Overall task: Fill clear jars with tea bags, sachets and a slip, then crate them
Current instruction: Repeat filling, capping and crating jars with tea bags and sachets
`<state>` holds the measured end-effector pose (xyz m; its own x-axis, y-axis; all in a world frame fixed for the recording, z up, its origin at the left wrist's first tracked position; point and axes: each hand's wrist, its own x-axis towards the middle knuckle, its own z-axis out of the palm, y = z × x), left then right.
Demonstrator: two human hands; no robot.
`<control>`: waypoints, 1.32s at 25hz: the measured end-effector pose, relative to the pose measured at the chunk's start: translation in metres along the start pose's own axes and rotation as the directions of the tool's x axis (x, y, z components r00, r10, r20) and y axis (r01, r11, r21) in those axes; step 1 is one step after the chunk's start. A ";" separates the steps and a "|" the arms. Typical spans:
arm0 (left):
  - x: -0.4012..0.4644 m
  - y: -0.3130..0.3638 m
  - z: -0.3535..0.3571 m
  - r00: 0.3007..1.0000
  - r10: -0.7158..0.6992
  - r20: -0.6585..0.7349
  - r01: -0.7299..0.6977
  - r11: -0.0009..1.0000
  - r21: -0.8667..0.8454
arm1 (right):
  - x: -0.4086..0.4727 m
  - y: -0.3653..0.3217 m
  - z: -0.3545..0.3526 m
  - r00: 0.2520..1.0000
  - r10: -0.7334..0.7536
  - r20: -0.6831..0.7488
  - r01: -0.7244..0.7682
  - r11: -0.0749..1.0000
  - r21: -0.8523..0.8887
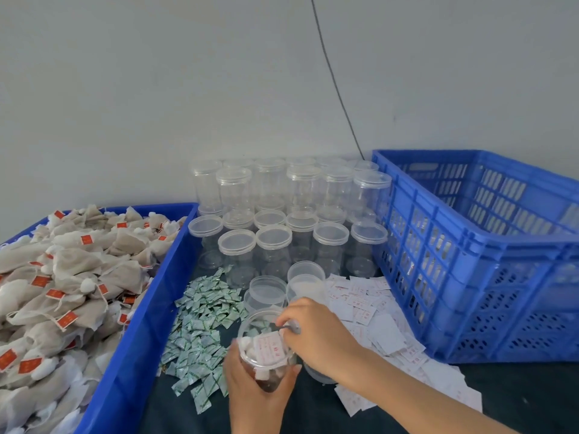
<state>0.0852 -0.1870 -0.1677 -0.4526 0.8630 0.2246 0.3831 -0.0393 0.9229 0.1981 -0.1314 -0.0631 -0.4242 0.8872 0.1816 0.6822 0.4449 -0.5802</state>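
Note:
My left hand [255, 389] grips a clear jar [261, 339] from below, near the table's front. The jar holds tea bags, and a white slip with red print [268, 346] stands in its mouth. My right hand [316, 332] is at the jar's rim, fingers pinched on the slip. Left of the jar lies a heap of green-and-white sachets [200, 327]. White slips [372, 311] are spread to the right. A blue tray [150, 302] on the left is heaped with tea bags [62, 292] that carry red tags.
Several stacked clear jars with lids [282, 214] stand at the back against the wall. Two more jars [266, 292] sit just behind my hands. A blue slotted crate [470, 261] stands on the right. A black cable [335, 86] runs down the wall.

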 end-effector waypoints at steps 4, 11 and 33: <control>0.005 0.014 0.001 0.968 0.250 -0.016 -0.237 0.938 0.254 | -0.013 0.012 -0.016 0.998 0.015 -0.056 -0.014 1.000 0.023; 0.027 0.107 0.002 0.748 0.663 0.012 -0.630 0.705 0.325 | -0.031 0.001 -0.102 0.975 -0.035 -0.220 0.032 0.999 -0.018; 0.086 0.370 0.249 0.240 0.382 0.893 -0.931 0.350 0.100 | -0.038 0.145 -0.369 0.752 0.487 -0.444 -0.659 0.570 -0.492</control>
<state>0.3887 -0.0020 0.1155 0.7566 0.6414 0.1271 0.6363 -0.7670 0.0829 0.5326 -0.0558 0.1388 0.2774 0.9384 0.2062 0.9607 -0.2709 -0.0598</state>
